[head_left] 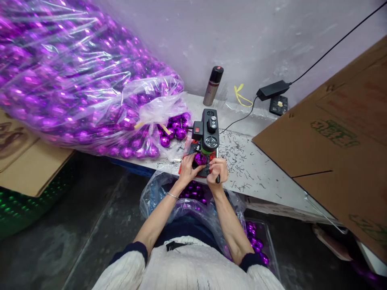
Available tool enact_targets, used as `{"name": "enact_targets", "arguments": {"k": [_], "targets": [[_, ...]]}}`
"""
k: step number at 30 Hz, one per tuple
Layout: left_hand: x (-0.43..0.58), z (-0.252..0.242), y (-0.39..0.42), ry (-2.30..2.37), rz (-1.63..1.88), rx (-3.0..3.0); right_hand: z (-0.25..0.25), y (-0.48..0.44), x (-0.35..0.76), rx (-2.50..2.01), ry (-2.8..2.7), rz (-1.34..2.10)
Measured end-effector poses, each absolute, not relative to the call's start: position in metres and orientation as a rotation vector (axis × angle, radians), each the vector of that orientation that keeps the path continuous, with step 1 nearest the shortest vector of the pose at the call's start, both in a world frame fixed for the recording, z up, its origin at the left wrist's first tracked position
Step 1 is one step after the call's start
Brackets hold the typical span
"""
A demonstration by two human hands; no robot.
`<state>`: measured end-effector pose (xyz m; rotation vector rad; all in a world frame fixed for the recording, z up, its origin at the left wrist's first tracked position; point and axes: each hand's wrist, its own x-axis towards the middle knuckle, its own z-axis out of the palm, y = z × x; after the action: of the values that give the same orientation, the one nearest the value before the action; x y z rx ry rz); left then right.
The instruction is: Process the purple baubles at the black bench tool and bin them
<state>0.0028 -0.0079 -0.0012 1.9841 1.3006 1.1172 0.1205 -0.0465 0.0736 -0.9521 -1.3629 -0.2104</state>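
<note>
Left hand (188,169) and right hand (218,169), fingers curled close, together pinch one purple bauble (199,158) beneath one black machine (209,131).

Machine (208,133) stands at the near edge of the surface (256,169). Big bag (75,80) lies on the surface at its 9 to 10 o'clock, mouth just beside it. Can (213,85) stands at 12 o'clock, near the wall. Adapter (273,89) lies at 1 o'clock. Wire bits (238,161) are scattered at 3 o'clock, with the cardboard (332,141) beyond them. Both hands, left (188,167) and right (218,169), sit at 6 o'clock, the left holding a ball (199,158) under the machine's head. Small bag (187,201) lies below them.
</note>
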Motion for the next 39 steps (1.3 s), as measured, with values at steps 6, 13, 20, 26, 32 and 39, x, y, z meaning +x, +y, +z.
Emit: {"name": "enact_targets", "arguments": {"k": [6,13,20,26,32,39], "targets": [[0.002,0.001,-0.006,1.262,1.151,1.929,0.141,-0.053,0.117,-1.161,-1.304,0.001],[-0.03,0.002,-0.069,1.15,1.1,2.079,0.127,-0.066,0.127,-1.02,-1.361,-0.182],[-0.048,0.005,-0.086,1.04,1.025,2.188,0.118,-0.069,0.122,-1.03,-1.374,-0.141],[-0.048,0.059,0.044,1.437,1.223,2.054,0.121,-0.066,0.119,-1.018,-1.341,-0.137],[-0.031,0.071,0.122,1.705,0.6,2.23,0.127,-0.065,0.119,-1.022,-1.374,-0.15],[-0.039,0.067,0.104,1.533,0.975,1.902,0.133,-0.064,0.124,-1.008,-1.441,-0.161]]}}
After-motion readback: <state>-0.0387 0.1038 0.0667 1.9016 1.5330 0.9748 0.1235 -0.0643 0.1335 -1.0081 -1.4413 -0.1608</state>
